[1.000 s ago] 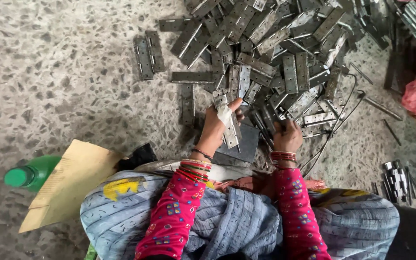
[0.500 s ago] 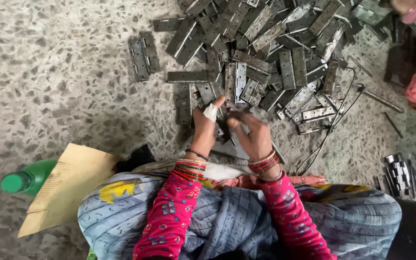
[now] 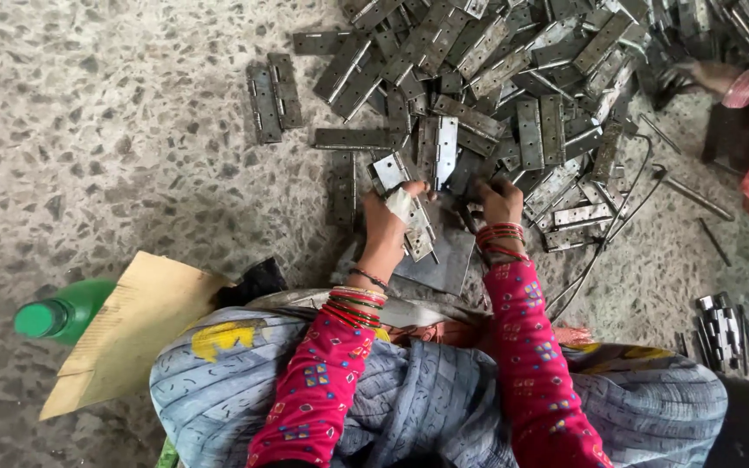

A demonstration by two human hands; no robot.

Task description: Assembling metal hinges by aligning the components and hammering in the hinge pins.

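Note:
My left hand (image 3: pixel 389 217), with a white bandage on the thumb, grips a shiny metal hinge (image 3: pixel 405 204) held over a flat grey metal plate (image 3: pixel 439 256) on the floor. My right hand (image 3: pixel 500 201) reaches into the near edge of a big heap of grey metal hinges (image 3: pixel 513 78), fingers down among the pieces; whether it holds one is hidden. Both arms wear pink patterned sleeves with red and gold bangles at the wrists.
A pair of hinges (image 3: pixel 272 97) lies apart at the left on the speckled stone floor. A green bottle (image 3: pixel 62 312) and a tan cardboard piece (image 3: pixel 132 329) sit at lower left. Thin metal rods (image 3: pixel 695 199) and stacked pins (image 3: pixel 726 329) lie right. Another person's hand (image 3: pixel 726 80) shows upper right.
My right hand came to the left hand and the hinge half a second ago, then moved back right into the heap. The left hand still holds its hinge over the plate.

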